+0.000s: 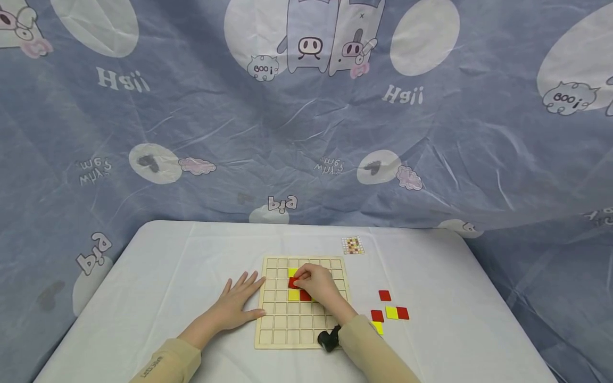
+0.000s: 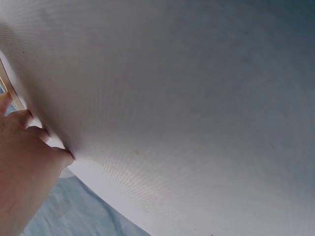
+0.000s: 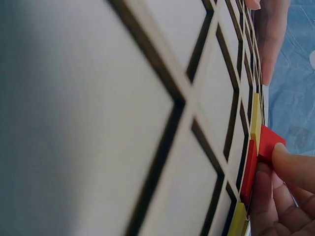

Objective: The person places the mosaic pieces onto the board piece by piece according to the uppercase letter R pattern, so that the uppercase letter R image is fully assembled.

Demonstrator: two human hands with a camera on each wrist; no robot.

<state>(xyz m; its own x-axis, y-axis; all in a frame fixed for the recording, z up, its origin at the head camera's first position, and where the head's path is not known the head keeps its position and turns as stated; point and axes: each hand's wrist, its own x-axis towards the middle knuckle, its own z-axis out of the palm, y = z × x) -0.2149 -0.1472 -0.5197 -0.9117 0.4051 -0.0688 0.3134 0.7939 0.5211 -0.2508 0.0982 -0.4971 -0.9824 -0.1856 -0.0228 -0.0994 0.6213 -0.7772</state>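
Observation:
A wooden grid board [image 1: 280,338] lies on the white table. My right hand [image 1: 317,284] pinches a red square tile [image 3: 269,142] between thumb and fingers, over the board's upper middle. In the right wrist view that tile is tilted, with its lower edge close to the grid; whether it touches is unclear. Around it on the board sit a yellow tile [image 1: 292,272] above, another yellow tile [image 1: 293,295] below and a red tile [image 1: 305,296], with a further yellow bit partly hidden by the hand. My left hand [image 1: 233,307] touches the board's left edge, fingers spread.
Right of the board lie loose tiles: a red one [image 1: 384,296], a yellow one [image 1: 391,313] and several more, one partly behind the right sleeve. A small pattern card [image 1: 353,245] lies beyond the board. A black device [image 1: 328,340] is at the right wrist. Patterned cloth [image 1: 306,133] hangs behind.

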